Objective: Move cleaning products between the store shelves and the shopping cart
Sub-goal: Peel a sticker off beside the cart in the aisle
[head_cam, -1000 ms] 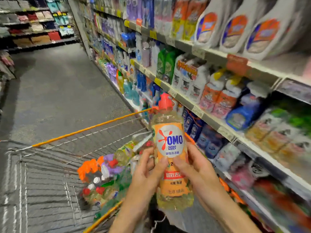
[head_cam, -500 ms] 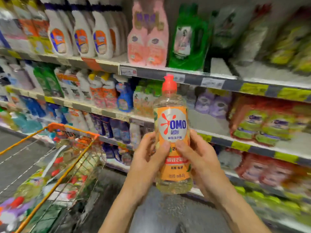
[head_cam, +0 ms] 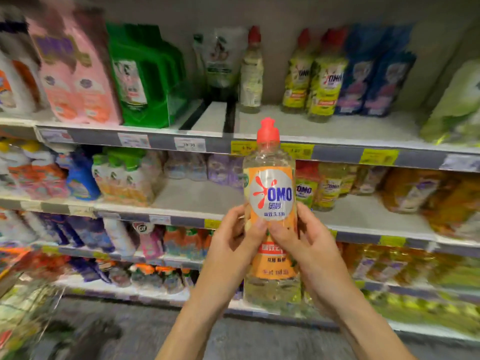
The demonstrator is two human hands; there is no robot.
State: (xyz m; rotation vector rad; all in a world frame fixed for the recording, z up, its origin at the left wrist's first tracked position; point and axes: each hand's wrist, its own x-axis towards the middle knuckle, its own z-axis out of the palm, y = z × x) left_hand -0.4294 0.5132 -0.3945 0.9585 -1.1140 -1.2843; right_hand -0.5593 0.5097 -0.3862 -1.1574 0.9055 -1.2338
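Upright OMO dish-soap bottle (head_cam: 271, 203), clasped by left hand (head_cam: 233, 240) at 9 o'clock and right hand (head_cam: 309, 245) at 3 o'clock.

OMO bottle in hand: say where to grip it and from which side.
Grip the OMO bottle at its labelled mid-body, from both sides, as the left hand and right hand do. It stands upright, and its straight body probably offers more hold than the tapered neck under the red cap.
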